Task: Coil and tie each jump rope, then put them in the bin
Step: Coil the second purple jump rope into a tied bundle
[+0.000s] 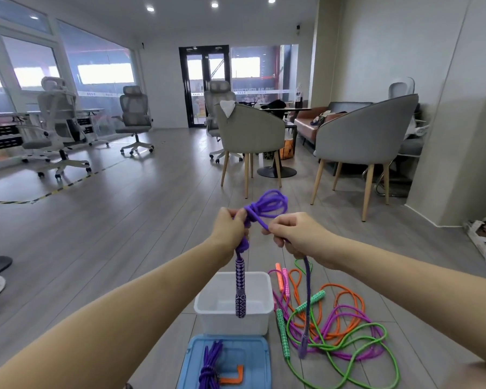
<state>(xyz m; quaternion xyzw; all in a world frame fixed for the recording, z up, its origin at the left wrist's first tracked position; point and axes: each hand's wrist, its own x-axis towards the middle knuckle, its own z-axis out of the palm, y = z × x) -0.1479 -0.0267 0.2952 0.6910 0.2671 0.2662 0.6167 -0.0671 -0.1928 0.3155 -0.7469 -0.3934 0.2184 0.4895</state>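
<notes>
Office floor, both arms out, tying the purple rope (267, 207).
Left hand (229, 227) is gripping the coil, right hand (291, 234) is pinching its loose strand, one handle (240, 290) is dangling over the white bin (233, 318); other ropes (340, 327) are lying beside it.

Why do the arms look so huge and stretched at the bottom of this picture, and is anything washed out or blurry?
Head view: the wide-angle lens stretches the forearms toward the corners and bends the walls. The windows and ceiling lights are blown out white. The left hand, right hand and purple rope look fairly sharp; the dangling far handle is smeared.
</notes>
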